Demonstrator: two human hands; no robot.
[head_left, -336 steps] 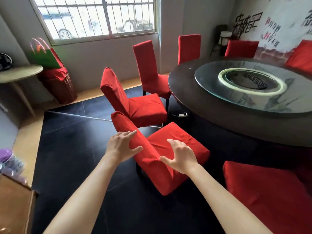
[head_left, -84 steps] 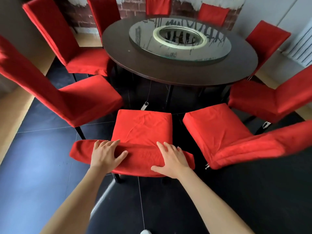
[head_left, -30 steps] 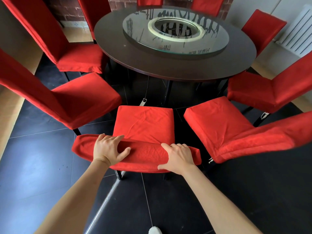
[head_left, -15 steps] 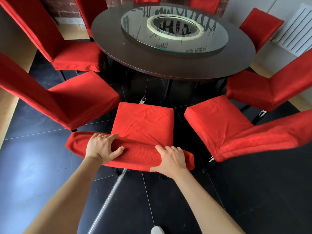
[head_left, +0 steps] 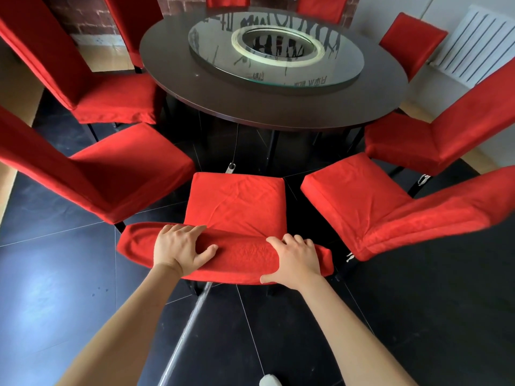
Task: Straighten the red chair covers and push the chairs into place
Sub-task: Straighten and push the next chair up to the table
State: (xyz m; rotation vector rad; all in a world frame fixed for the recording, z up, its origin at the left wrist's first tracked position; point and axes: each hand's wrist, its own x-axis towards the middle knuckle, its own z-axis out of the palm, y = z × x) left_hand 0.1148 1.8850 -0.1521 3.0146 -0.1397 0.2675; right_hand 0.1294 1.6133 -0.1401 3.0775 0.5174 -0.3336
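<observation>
Below me stands a chair in a red cover, its seat (head_left: 237,204) facing the round dark table (head_left: 250,107). The front of the seat is short of the table's edge. My left hand (head_left: 181,252) grips the left part of the top of its backrest (head_left: 245,256), fingers over the far side and thumb on the near side. My right hand (head_left: 296,259) grips the right part the same way. The cover shows faint creases on the seat and between my hands.
Red-covered chairs stand close on both sides: one at the left (head_left: 119,174), one at the right (head_left: 362,201), and more around the table. A glass turntable (head_left: 278,71) lies on the table. A white radiator (head_left: 473,43) hangs at the far right. The floor is dark tile.
The chair has slid a little toward the table with both hands still on its backrest. My hands have kept their places on the top edge.
</observation>
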